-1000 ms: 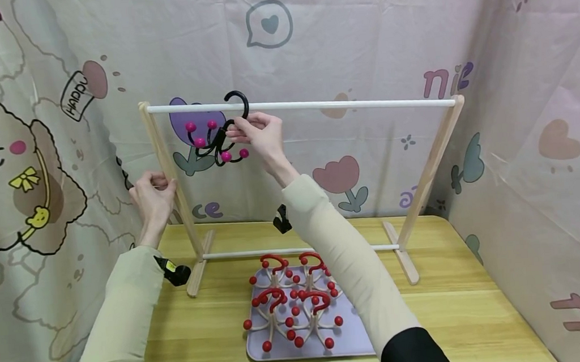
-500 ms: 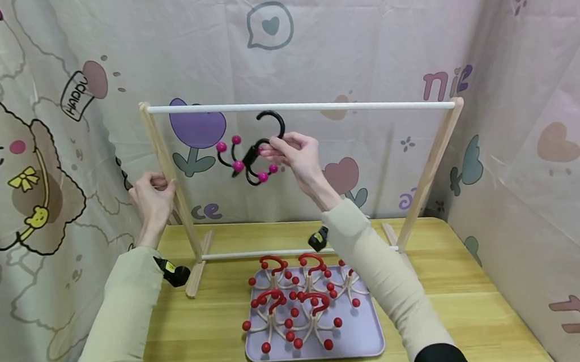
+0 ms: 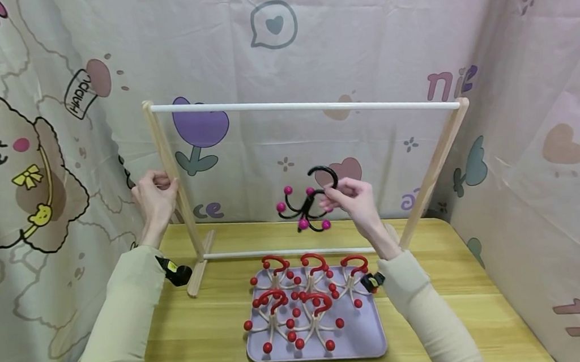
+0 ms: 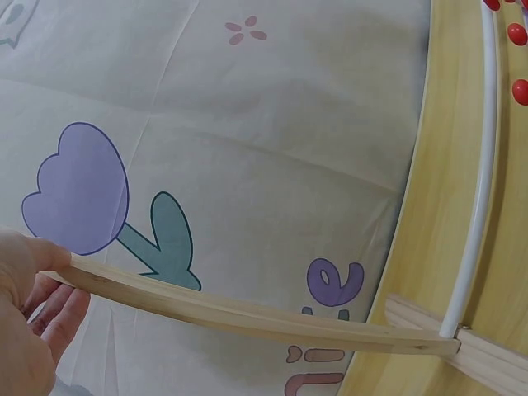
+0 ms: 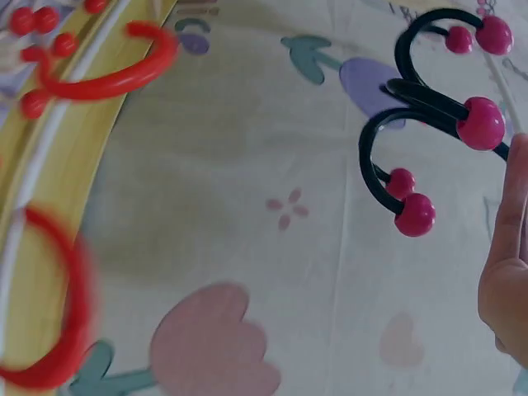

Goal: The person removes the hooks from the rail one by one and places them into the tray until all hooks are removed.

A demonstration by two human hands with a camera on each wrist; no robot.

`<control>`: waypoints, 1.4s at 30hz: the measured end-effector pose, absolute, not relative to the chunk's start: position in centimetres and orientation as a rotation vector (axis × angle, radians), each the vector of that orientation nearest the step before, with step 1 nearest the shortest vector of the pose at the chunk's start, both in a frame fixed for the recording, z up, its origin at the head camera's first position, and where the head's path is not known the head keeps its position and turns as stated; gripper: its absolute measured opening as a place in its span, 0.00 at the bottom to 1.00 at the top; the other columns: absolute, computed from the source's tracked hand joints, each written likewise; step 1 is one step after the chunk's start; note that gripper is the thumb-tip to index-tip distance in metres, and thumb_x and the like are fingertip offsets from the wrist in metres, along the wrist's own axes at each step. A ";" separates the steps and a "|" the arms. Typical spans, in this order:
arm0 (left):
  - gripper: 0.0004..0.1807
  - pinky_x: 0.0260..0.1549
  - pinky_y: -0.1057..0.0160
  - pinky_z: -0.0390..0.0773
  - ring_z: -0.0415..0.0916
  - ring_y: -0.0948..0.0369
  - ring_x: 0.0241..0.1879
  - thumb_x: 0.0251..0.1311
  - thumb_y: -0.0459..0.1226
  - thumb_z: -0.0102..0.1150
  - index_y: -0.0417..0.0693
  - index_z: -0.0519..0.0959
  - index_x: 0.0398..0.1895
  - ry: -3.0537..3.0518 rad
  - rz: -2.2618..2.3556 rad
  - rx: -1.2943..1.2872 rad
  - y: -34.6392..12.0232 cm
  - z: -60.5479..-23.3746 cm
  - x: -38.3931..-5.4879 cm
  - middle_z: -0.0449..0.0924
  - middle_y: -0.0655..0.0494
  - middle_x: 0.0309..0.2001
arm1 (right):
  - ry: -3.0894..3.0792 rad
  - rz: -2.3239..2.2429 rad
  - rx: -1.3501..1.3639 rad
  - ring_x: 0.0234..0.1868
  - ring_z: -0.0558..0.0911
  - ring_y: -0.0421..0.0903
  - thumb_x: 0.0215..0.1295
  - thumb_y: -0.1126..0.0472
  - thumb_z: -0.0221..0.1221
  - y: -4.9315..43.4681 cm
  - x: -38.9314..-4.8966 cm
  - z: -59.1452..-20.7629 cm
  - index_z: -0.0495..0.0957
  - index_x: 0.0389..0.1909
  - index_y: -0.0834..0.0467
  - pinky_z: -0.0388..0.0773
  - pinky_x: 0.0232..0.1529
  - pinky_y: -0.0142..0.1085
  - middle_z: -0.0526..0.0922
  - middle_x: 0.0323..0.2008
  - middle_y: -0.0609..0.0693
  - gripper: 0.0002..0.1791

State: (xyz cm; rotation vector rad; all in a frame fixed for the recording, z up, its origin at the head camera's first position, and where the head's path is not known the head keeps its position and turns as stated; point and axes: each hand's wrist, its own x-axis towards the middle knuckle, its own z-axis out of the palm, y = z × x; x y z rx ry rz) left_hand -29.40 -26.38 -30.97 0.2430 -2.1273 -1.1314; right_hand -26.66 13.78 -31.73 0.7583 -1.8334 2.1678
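Note:
My right hand [image 3: 355,201] pinches a black multi-armed hook hanger [image 3: 306,207] with pink ball tips, near its curved hook. It hangs in the air below the rack's top bar [image 3: 304,106], tilted and apart from it. In the right wrist view, the arms and pink balls [image 5: 480,124] show beside the edge of the hand [image 5: 505,272]; the grip itself is out of frame. My left hand [image 3: 155,197] holds the rack's left wooden post [image 3: 181,204] between thumb and fingers, as the left wrist view of the post [image 4: 247,318] confirms.
Below, a lilac tray [image 3: 353,335] carries several similar hangers with red hooks [image 3: 320,302] and red balls. The rack's lower white bar [image 3: 275,252] runs behind it, above the wooden table [image 3: 464,315]. Printed curtains [image 3: 280,62] enclose the back and sides.
My right hand has brought the black hanger down and to the right, away from the top bar, uncovering more of the tray. The left hand has stayed on the post.

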 end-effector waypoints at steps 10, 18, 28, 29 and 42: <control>0.15 0.65 0.47 0.58 0.70 0.43 0.59 0.64 0.35 0.62 0.33 0.80 0.49 -2.130 -1.147 0.247 -26.0 -31.0 -29.4 0.84 0.33 0.47 | -2.009 2.069 0.908 0.27 0.89 0.42 0.66 0.75 0.58 21.2 -23.0 -36.1 0.83 0.33 0.63 0.86 0.31 0.37 0.90 0.28 0.47 0.07; 0.14 0.64 0.47 0.61 0.74 0.42 0.55 0.63 0.33 0.62 0.32 0.80 0.48 -2.112 -1.132 0.232 -25.9 -31.1 -29.5 0.85 0.32 0.46 | -2.029 2.103 1.040 0.28 0.89 0.40 0.65 0.81 0.53 25.3 -20.8 -39.5 0.84 0.37 0.62 0.85 0.28 0.35 0.91 0.30 0.48 0.15; 0.15 0.65 0.47 0.60 0.72 0.43 0.58 0.63 0.34 0.62 0.32 0.80 0.49 -2.109 -1.148 0.242 -26.1 -31.0 -29.5 0.84 0.31 0.47 | -2.156 2.124 1.167 0.30 0.90 0.42 0.64 0.82 0.53 27.2 -19.1 -41.5 0.83 0.40 0.71 0.86 0.29 0.37 0.91 0.32 0.50 0.12; 0.15 0.65 0.48 0.59 0.72 0.43 0.58 0.63 0.34 0.62 0.32 0.80 0.49 -2.108 -1.149 0.243 -26.1 -31.0 -29.5 0.84 0.32 0.47 | -2.163 2.134 1.181 0.30 0.90 0.42 0.64 0.82 0.53 27.3 -19.1 -41.6 0.83 0.40 0.72 0.86 0.29 0.37 0.91 0.32 0.50 0.12; 0.15 0.65 0.49 0.60 0.73 0.44 0.58 0.63 0.34 0.62 0.32 0.80 0.49 -2.107 -1.152 0.251 -26.2 -30.9 -29.6 0.84 0.32 0.47 | -2.240 2.288 1.213 0.31 0.90 0.42 0.64 0.81 0.54 27.9 -18.9 -43.5 0.84 0.42 0.71 0.87 0.31 0.40 0.91 0.34 0.53 0.12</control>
